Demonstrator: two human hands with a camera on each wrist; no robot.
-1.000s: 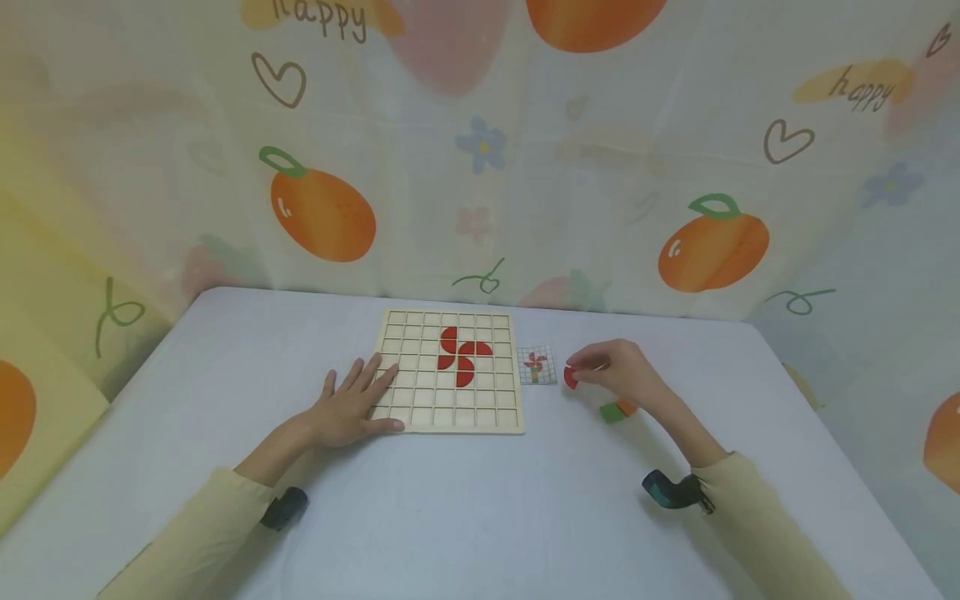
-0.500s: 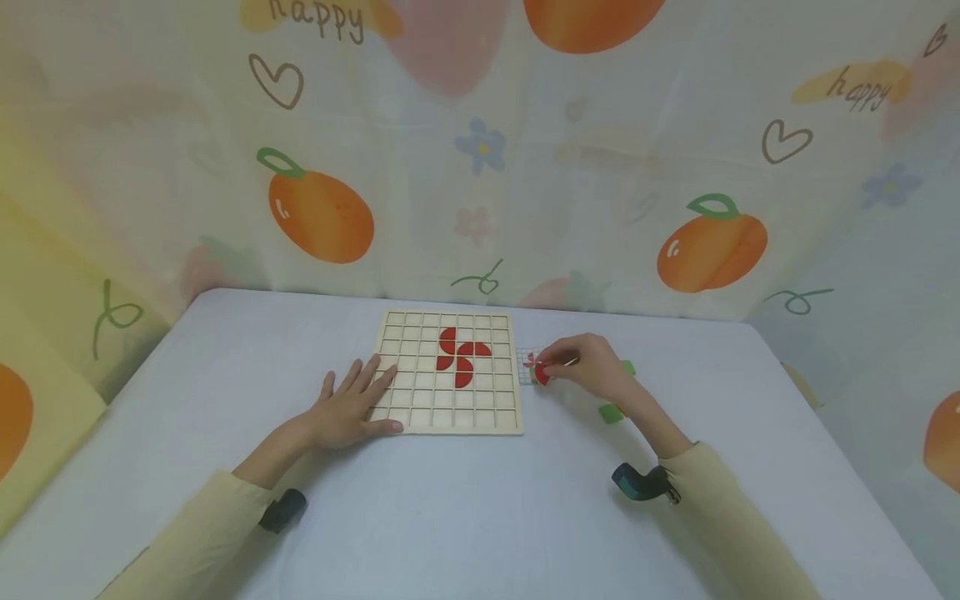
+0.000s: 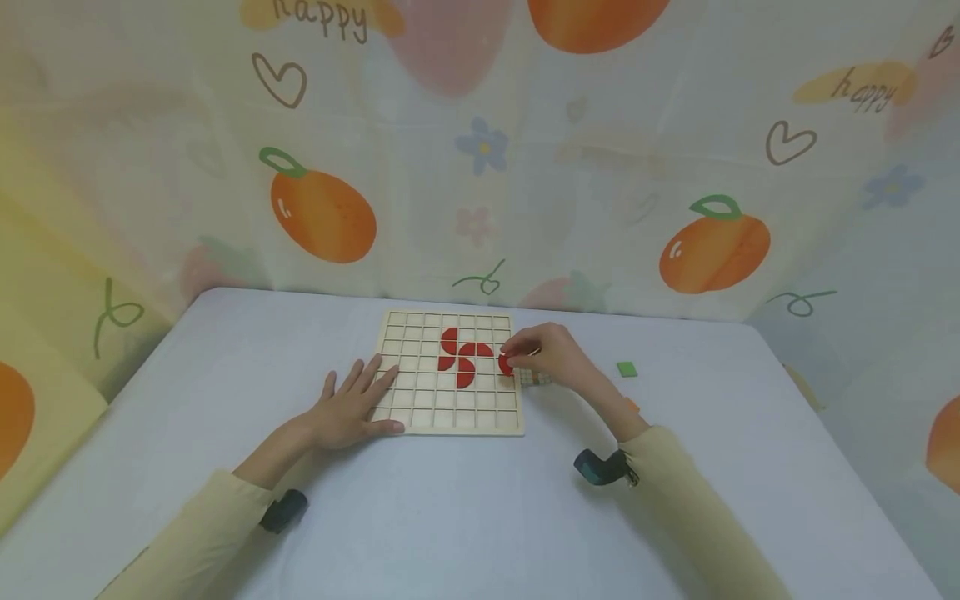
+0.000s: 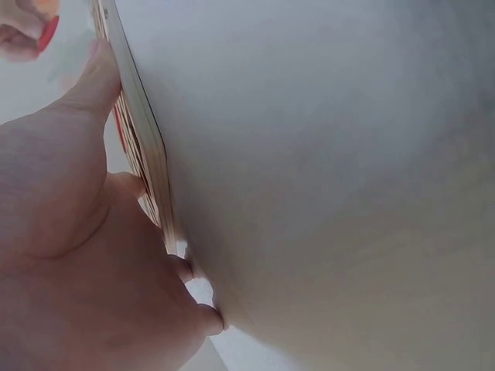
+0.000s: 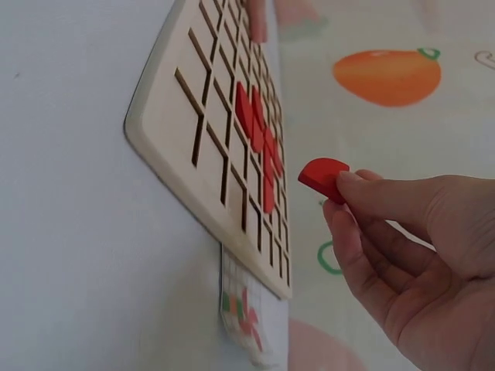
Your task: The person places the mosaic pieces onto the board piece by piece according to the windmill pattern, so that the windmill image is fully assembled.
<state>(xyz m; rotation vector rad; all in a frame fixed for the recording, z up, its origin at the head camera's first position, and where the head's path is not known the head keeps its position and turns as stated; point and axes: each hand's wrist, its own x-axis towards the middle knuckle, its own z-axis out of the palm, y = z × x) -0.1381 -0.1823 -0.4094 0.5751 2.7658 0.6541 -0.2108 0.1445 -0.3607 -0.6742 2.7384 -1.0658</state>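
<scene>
My left hand [image 3: 348, 406] lies spread with straight fingers over the left edge of a wooden grid board [image 3: 420, 398]; in the left wrist view its thumb [image 4: 99, 77] rests along the board's side. Several red quarter-round pieces [image 3: 465, 373] sit in the grid cells, grouped like a pinwheel. Between thumb and fingertips my right hand [image 3: 553, 354] pinches another red quarter-round piece [image 5: 321, 175]. In the head view that piece overlaps the board's right edge; the right wrist view shows it held apart from the board face.
A small picture card [image 3: 536, 378] lies against the board's right side, partly covered by my right hand. A green tile [image 3: 627, 369] and an orange tile [image 3: 633, 406] lie on the white table to the right. Behind stands a patterned curtain [image 3: 483, 233].
My right hand has carried the red piece leftward from beside the picture card to the board's right edge, uncovering the green tile on the right. The left hand stays put.
</scene>
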